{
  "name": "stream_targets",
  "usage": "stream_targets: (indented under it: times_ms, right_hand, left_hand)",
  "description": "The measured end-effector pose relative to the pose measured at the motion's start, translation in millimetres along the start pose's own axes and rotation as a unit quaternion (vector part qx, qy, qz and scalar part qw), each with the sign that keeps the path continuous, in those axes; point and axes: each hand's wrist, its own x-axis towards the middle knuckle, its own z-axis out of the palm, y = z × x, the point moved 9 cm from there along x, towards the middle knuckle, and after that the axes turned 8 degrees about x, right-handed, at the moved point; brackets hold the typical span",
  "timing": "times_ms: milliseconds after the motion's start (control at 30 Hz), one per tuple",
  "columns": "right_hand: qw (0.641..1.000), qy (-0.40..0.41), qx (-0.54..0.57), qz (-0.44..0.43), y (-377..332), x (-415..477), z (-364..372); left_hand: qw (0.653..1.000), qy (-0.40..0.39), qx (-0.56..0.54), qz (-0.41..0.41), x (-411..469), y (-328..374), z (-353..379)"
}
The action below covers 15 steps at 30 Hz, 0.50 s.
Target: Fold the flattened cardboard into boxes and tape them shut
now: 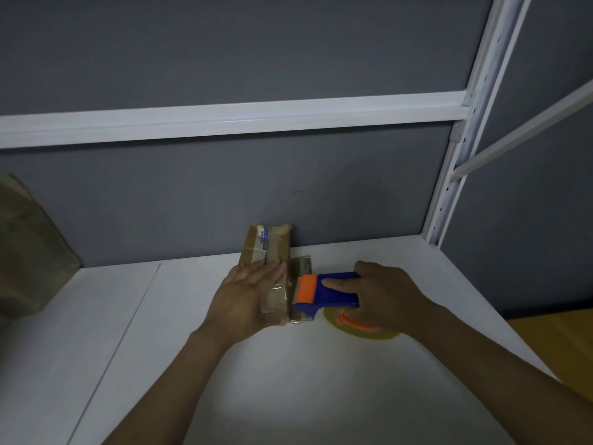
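The small cardboard box sits on the white table, far end close to the grey wall, strips of tape across its top. The left hand lies flat on it, fingers straight and together, forearm reaching in from below. The right hand grips a blue and orange tape dispenser, index finger stretched along its side, its orange end against the box's right side. More brown cardboard stands far left.

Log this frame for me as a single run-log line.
step: taping box | left hand: flat on box | right hand: grips tape dispenser, orange end against box side | surface: white table
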Motion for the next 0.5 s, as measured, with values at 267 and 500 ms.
stream_targets:
  times_ms: [267,500]
  right_hand:
    - [0.997,-0.022,0.021,0.069,-4,20,4]
    - [0.957,-0.044,0.218,0.186,38,11,4]
  left_hand:
    - [0.999,-0.04,0.003,-0.032,1,2,3]
    - [0.998,-0.034,-0.041,-0.041,3,0,-5]
